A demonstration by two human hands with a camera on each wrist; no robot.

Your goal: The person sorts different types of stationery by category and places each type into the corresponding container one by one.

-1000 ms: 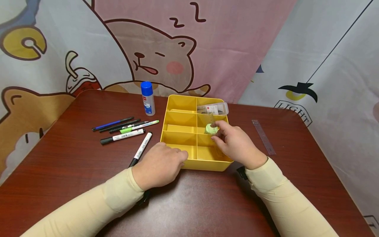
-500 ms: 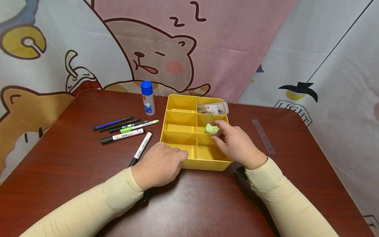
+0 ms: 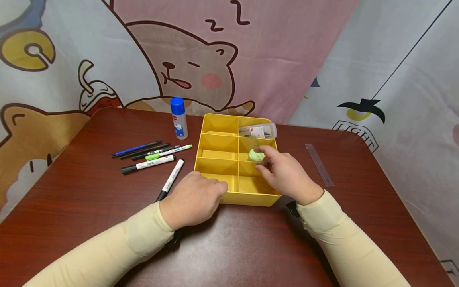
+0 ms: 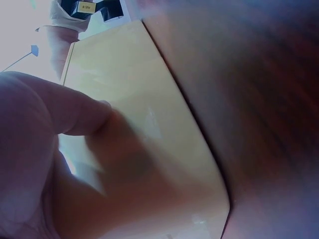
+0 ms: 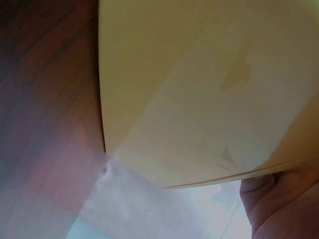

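Observation:
A yellow divided organizer box (image 3: 251, 200) sits in the middle of the table. My left hand (image 3: 193, 199) grips its front left rim, and in the left wrist view the thumb (image 4: 82, 112) presses on the outer wall. Over the right side, my right hand (image 3: 287, 175) reaches in and pinches a small round pale green item (image 3: 255, 155) with a clear strip above it, at the middle right compartment. The fingers partly hide that item. A clear plastic case (image 3: 259, 131) with a white label lies in the back right compartment, its end poking over the rim.
Left of the box stand a blue-capped glue bottle (image 3: 179, 119) and several pens, with a blue pen (image 3: 136, 148) among them. A white marker (image 3: 154, 163) lies below, another marker (image 3: 173, 175) by my left hand. A clear ruler (image 3: 319, 165) lies right.

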